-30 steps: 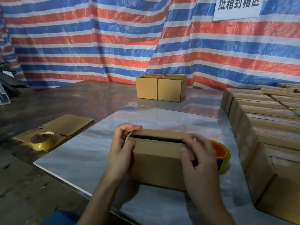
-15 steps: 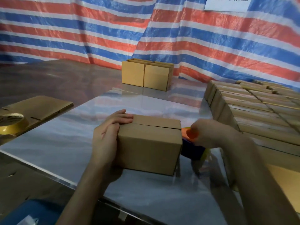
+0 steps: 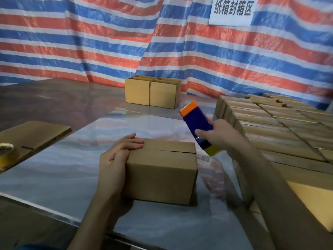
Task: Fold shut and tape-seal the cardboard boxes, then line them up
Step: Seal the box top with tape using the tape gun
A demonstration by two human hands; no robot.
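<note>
box (image 3: 160, 170): near desk (image 3: 54, 174) front edge, flaps folded, seam untaped
left hand (image 3: 115, 159): fingers flat on top-left, pinning flaps
right hand (image 3: 221, 134): clamped on dispenser (image 3: 198, 127), aloft right of box, likely for seam

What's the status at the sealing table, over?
Left hand flat on plain brown cardboard box, holding it shut. Right hand grips blue, orange and yellow plastic tape dispenser in the air. Seam untaped, unobstructed.

Dim, even indoor light, soft sheen on glossy tabletop (image 3: 59, 170), faint shadow beneath cardboard box (image 3: 162, 174), wide-angle bending at edges.
</note>
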